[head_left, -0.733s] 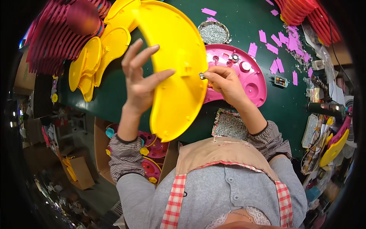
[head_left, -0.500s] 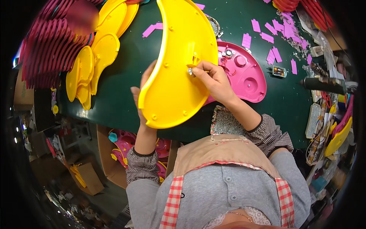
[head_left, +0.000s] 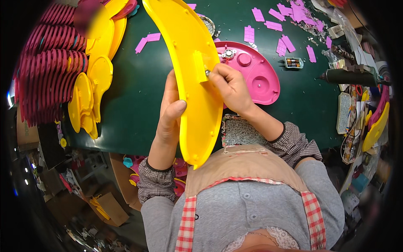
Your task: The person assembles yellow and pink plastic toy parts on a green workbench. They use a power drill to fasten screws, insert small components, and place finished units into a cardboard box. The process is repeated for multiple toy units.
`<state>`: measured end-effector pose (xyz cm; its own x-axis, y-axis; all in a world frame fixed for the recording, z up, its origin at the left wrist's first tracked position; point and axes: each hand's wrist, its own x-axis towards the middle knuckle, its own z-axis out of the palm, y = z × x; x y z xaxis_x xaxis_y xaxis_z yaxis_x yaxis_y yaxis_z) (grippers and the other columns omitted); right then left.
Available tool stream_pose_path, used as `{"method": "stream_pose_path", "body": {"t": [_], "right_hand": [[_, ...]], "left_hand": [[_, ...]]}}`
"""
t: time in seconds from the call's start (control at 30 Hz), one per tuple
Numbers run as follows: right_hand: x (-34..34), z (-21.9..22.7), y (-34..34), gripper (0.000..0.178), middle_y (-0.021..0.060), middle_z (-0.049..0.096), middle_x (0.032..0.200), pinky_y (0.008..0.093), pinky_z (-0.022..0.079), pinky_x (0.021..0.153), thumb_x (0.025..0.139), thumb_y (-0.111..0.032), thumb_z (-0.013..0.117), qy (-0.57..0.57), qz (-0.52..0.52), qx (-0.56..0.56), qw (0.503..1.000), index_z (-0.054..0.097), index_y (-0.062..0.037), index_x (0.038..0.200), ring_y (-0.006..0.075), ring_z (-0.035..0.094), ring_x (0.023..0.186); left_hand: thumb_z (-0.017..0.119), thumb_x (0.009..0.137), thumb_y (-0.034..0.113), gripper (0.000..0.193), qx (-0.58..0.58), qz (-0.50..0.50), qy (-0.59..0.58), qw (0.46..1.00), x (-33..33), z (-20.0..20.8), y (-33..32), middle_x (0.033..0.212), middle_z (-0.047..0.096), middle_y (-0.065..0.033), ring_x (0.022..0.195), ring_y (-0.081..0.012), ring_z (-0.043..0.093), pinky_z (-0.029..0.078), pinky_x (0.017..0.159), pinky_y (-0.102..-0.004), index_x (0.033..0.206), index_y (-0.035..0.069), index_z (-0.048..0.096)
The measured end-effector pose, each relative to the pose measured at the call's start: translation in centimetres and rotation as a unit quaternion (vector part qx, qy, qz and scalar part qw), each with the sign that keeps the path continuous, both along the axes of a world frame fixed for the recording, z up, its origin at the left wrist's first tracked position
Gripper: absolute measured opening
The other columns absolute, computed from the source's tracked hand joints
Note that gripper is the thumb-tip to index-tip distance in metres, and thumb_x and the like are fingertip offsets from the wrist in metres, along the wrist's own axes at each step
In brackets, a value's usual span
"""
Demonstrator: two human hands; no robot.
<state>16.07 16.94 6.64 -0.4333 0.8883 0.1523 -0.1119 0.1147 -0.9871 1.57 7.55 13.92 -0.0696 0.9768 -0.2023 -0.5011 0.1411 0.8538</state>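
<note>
My left hand grips a crescent-shaped yellow plastic shell by its left edge, the thumb over the rim. The shell is tilted above the bench, its hollow side toward me. A raised rectangular housing stands out near its middle. At that housing, my right hand is closed in a pinch on a small shiny metal piece; its exact kind is too small to tell. Partly behind the shell and right hand lies a pink plastic shell with a round part and wires inside.
Stacked dark-pink parts and yellow shells stand left. Purple plastic covers and a battery holder lie at the right, near a dark cylindrical tool. A tray of small metal parts sits at the bench's front edge.
The yellow shell has turned more edge-on, its lower end swinging toward me. My left thumb now shows over its rim. My right hand keeps its pinch by the housing. The view has shifted.
</note>
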Motion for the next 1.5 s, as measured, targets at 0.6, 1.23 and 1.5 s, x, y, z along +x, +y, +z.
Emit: {"method": "stream_pose_path", "body": {"t": [0.6,1.23,1.5], "right_hand": [[4.2,1.1,2.2,0.017,0.0122,0.062,0.080,0.0365,0.047,0.063,0.094,-0.014,0.062,-0.066,0.111,0.100,0.987,0.063,0.0026,0.088,0.0237,0.060,0.070],[3.0,0.3,0.8,0.014,0.0080,0.044,0.116,0.0306,0.052,0.092,0.101,-0.013,0.061,-0.017,0.169,0.058,0.984,0.059,0.0002,0.098,0.0173,0.054,0.112],[-0.1,2.5,-2.6,0.061,0.0245,0.047,0.146,0.0421,0.055,0.099,0.084,0.010,0.062,-0.265,0.027,0.404,0.875,0.052,0.0045,0.144,0.0395,0.058,0.128]], "left_hand": [[0.065,0.081,0.069,0.113,0.058,-0.081,0.188,0.977,0.3,-1.6,2.4,0.149,0.043,-0.0189,0.140,-0.0307,0.044,0.037,0.116,-0.0460,0.161,0.004,0.020],[0.057,0.090,0.060,0.082,0.016,-0.001,0.107,0.994,-2.6,-1.5,0.8,0.132,0.059,-0.0172,0.121,-0.0246,0.061,0.049,0.104,-0.0381,0.146,0.001,0.044],[0.050,0.102,0.054,0.060,-0.028,0.081,-0.088,0.992,-3.8,-0.3,1.5,0.123,0.068,-0.0112,0.103,-0.0206,0.070,0.058,0.090,-0.0349,0.138,0.007,0.055]]}}
